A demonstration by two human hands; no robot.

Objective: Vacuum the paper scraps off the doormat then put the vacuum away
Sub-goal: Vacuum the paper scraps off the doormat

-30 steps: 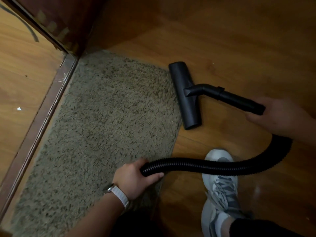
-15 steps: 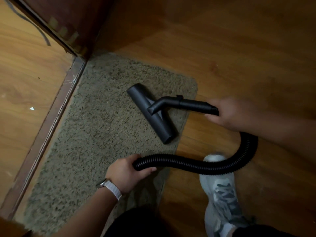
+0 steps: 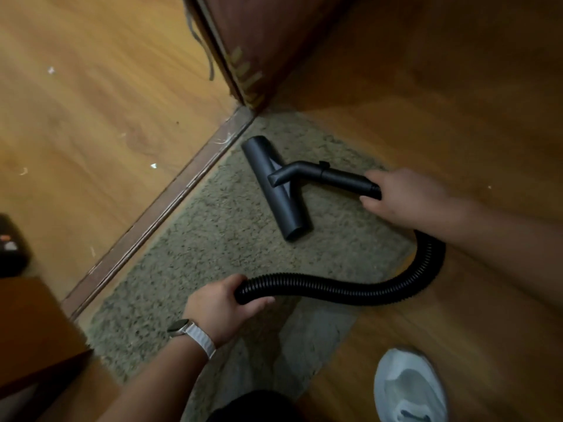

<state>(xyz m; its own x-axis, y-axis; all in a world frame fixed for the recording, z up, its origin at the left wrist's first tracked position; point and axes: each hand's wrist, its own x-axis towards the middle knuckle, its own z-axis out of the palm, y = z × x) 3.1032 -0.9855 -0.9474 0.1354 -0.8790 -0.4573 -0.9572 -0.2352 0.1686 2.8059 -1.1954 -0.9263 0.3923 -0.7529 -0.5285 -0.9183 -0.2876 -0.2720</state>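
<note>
A shaggy beige doormat (image 3: pixel 195 248) lies on the wooden floor beside a door threshold. The black floor nozzle (image 3: pixel 275 190) of the vacuum rests on the mat's far part, close to the threshold. My right hand (image 3: pixel 402 196) grips the black wand (image 3: pixel 338 178) just behind the nozzle. A ribbed black hose (image 3: pixel 350 289) curves from that hand back to my left hand (image 3: pixel 222 309), which grips it above the mat's near half. No paper scraps show on the mat.
A wooden threshold strip (image 3: pixel 158 208) runs diagonally along the mat. Small white scraps (image 3: pixel 154 166) lie on the floor beyond it. The dark door edge (image 3: pixel 240 56) stands at the top. My white shoe (image 3: pixel 408 388) is bottom right. A brown furniture corner (image 3: pixel 33 327) is at left.
My right hand has pushed the nozzle from the bare floor onto the mat and across it to near the threshold. The view has swung left. Both hands keep their hold.
</note>
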